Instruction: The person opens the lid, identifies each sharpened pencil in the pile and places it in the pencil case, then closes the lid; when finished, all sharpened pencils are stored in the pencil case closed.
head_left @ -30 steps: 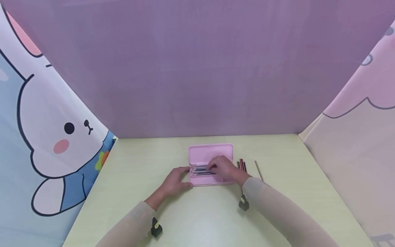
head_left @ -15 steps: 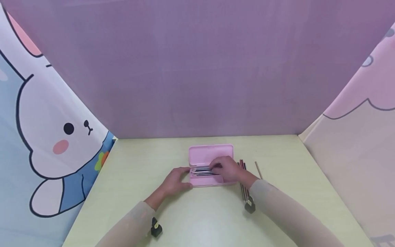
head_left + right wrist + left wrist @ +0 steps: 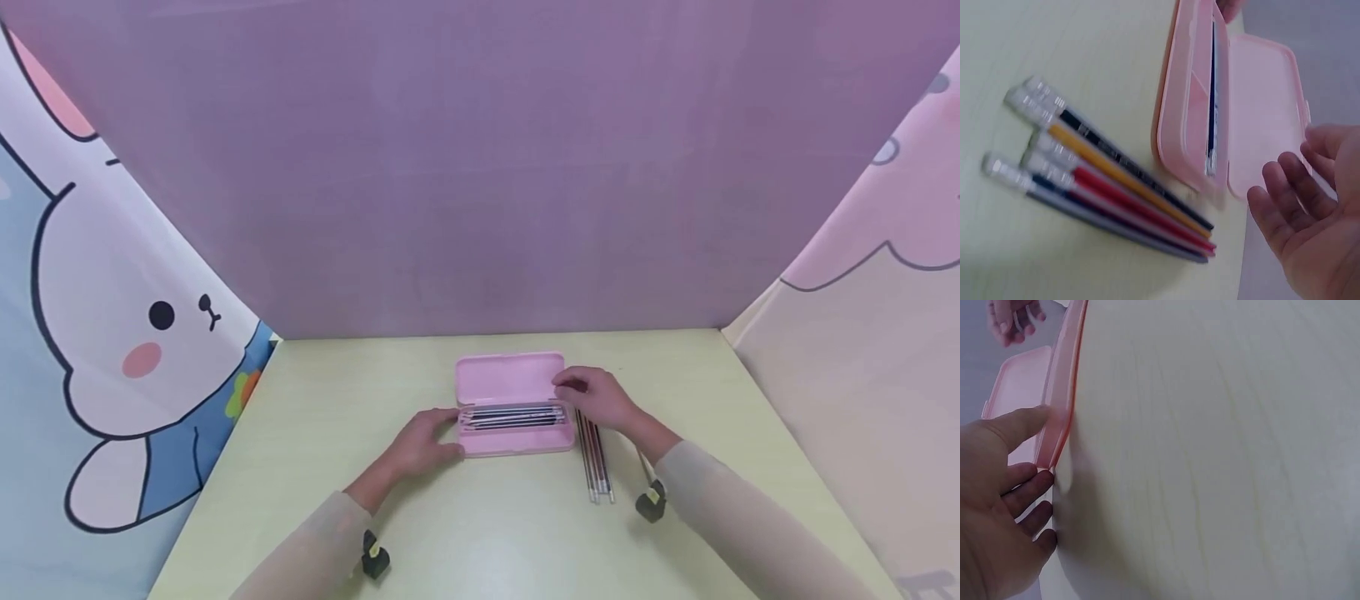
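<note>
A pink pencil case [image 3: 517,450] lies with its lid back on the table, and several dark pencils [image 3: 513,417] rest in its rear compartment. My left hand [image 3: 423,443] holds the case's left end, thumb at the front corner; in the left wrist view the thumb lies along its wall and the other fingers curl at its end. Off the case's right end, my right hand [image 3: 600,396] hovers near the lid with loosely bent fingers and nothing in them. Below it lies a bunch of pencils [image 3: 1116,175], black, yellow, red and blue-grey, with white eraser ends.
A thin light-wood stick [image 3: 645,465] lies to the right, partly hidden by the right wrist. Behind the pale table [image 3: 360,367] stands a purple wall [image 3: 495,183]. Printed cloth panels close off both sides.
My right hand has come out of the pencil case and moved right, off its end. The pencils in the case now show along their whole length. My left hand has stayed at the left end.
</note>
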